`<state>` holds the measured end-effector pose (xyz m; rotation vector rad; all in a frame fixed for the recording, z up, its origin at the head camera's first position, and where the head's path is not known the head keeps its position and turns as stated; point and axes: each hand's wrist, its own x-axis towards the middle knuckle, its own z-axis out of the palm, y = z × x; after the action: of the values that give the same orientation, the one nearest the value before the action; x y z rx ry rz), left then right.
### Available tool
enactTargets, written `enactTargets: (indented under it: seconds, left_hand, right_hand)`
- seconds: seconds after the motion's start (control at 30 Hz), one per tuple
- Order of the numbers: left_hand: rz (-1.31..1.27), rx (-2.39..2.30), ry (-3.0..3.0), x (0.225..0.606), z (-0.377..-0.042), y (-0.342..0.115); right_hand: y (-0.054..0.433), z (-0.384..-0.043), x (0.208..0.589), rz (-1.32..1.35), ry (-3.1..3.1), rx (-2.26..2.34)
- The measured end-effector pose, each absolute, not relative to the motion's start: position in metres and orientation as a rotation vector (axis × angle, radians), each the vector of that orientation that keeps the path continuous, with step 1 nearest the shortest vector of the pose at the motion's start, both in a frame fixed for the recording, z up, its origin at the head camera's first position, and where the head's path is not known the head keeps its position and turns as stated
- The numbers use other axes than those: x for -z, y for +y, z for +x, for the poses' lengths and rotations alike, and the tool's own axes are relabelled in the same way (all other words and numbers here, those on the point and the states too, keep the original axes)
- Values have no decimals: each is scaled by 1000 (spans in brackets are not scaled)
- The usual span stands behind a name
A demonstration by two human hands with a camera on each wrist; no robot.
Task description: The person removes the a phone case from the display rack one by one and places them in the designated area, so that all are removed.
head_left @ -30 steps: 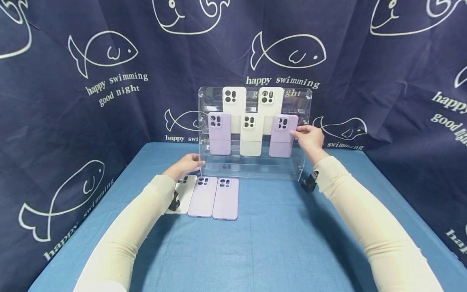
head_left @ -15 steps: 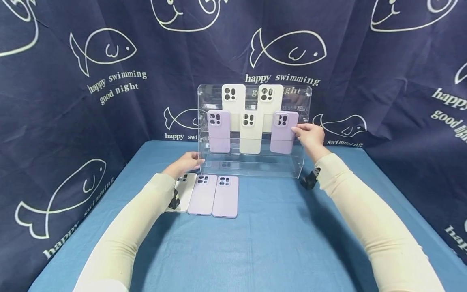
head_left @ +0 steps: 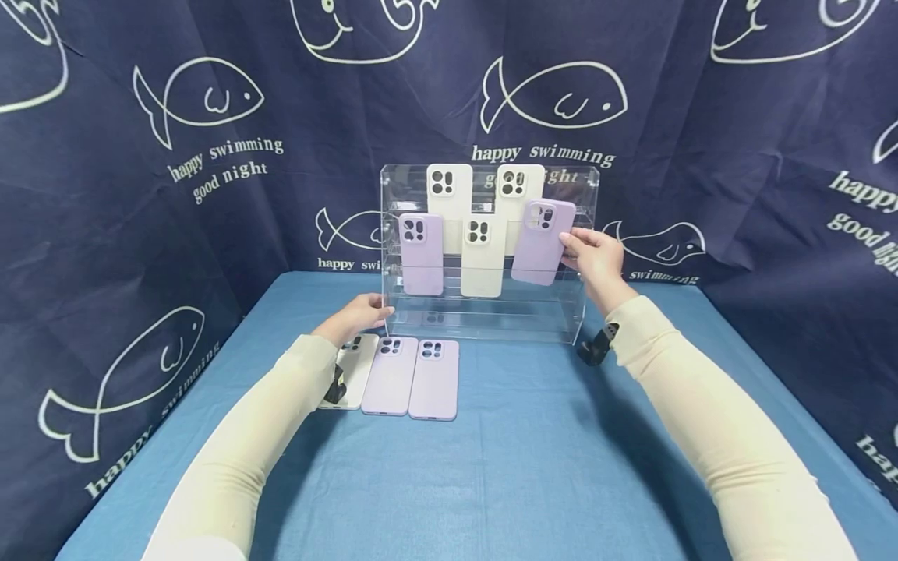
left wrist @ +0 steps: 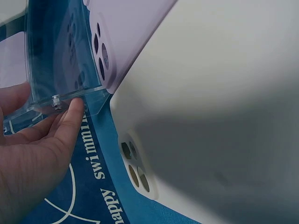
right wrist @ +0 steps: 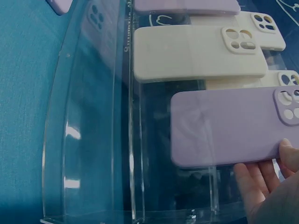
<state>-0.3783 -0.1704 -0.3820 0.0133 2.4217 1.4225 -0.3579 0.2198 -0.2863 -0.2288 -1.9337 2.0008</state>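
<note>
My right hand (head_left: pixel 598 261) pinches the right side edge of a purple phone case (head_left: pixel 542 253), thumb in front and fingers behind. That case leans, its top towards the right, with its lower end over the middle tier of a clear acrylic display stand (head_left: pixel 484 326). In the right wrist view its bottom edge shows raised from the tier's front lip. My left hand (head_left: pixel 358 315) grips the stand's left side panel (left wrist: pixel 56 100), thumb on one side and fingertips on the other. Another purple case (head_left: pixel 422 269) and a cream case (head_left: pixel 482 269) stand upright on that same tier.
Two cream cases (head_left: pixel 450 202) stand on the upper tier behind. On the blue cloth (head_left: pixel 526 467), left of centre, lie two purple cases (head_left: pixel 433 389) and one cream case (head_left: pixel 358 370), side by side before the stand. Dark fish-print curtains (head_left: pixel 393 101) close in the back and sides.
The right hand's purple case stood upright on the middle tier; now it is raised a little and tilted. The left hand keeps its grip on the stand.
</note>
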Motion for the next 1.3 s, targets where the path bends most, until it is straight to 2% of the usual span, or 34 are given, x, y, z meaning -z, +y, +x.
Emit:
enactTargets:
  seconds: [0.7,1.0,1.3]
  left_hand:
    - [12,-1434,2413,378,-377,-169]
    - [49,-1456,2404,380,-378,-171]
    - [67,-1461,2393,381,-373,-172]
  right_hand:
    - [215,-355,265,-104,-1800,-2035]
    - [211,-343,272,-7,-1829,-2120]
    - [212,-335,295,8,-1908,-2230]
